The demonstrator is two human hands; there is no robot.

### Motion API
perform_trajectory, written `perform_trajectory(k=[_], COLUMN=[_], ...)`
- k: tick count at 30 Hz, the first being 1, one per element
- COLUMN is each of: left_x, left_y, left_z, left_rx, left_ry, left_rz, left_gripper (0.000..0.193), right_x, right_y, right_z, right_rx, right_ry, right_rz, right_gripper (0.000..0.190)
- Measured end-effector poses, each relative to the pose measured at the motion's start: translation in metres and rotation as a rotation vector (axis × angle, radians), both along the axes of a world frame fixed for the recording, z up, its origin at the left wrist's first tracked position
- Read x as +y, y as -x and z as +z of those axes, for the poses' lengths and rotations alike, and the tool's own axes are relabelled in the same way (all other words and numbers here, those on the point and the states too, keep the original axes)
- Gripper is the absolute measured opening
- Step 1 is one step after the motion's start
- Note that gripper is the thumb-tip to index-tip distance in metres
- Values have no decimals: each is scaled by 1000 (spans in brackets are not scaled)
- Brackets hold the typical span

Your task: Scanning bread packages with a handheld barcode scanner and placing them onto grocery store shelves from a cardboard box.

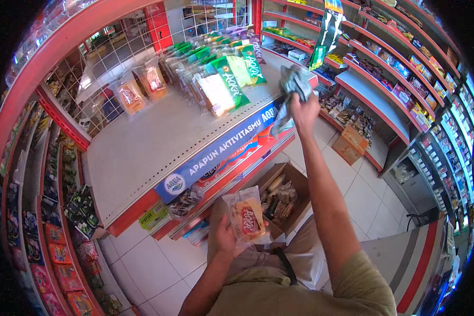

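My left hand (226,237) holds a clear-wrapped bread packet (247,217) low in front of my body. A crumpled grey-green cloth (294,85) is gripped in my right hand (305,110) at the right end of the grey metal shelf top (142,138); part of the cloth hangs over the front edge. Rows of bread in green and clear wrappers (225,85) stand on the shelf, left of the cloth. Two similar orange-labelled bread packets lean at the back, one (129,94) left of the other (155,79).
An open cardboard box (286,197) with wrapped goods stands on the tiled floor below the shelf. A wire grid (98,71) rises behind the shelf top. Stocked racks (379,79) line the right side, with a closed carton (349,144) at their foot. More racks (59,237) stand at left.
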State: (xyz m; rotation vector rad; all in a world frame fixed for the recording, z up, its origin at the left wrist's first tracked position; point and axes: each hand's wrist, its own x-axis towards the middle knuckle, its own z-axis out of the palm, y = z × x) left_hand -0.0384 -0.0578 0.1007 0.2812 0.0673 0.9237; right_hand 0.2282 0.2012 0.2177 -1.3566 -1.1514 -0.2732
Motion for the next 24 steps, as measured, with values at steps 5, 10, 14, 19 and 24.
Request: perform_trajectory(k=[5, 10, 14, 19, 24], left_x=[17, 32, -13, -28, -24], left_y=[-16, -50, -94, -81, -67], left_z=[11, -27, -13, 0, 9], left_rx=[63, -97, 515, 536, 724], left_ry=[310, 81, 64, -49, -232], left_rz=[202, -209, 15, -65, 149], left_gripper=[68, 65, 50, 34, 39], right_x=[-238, -330, -298, -247, -236], right_y=[67, 98, 58, 22, -5], right_z=[-57, -111, -103, -95, -113], right_rx=[-27, -172, 37, 715, 1136], right_ry=[216, 392, 365, 390, 27], right_rz=[198, 523, 323, 619, 639], right_gripper=[49, 49, 45, 36, 42])
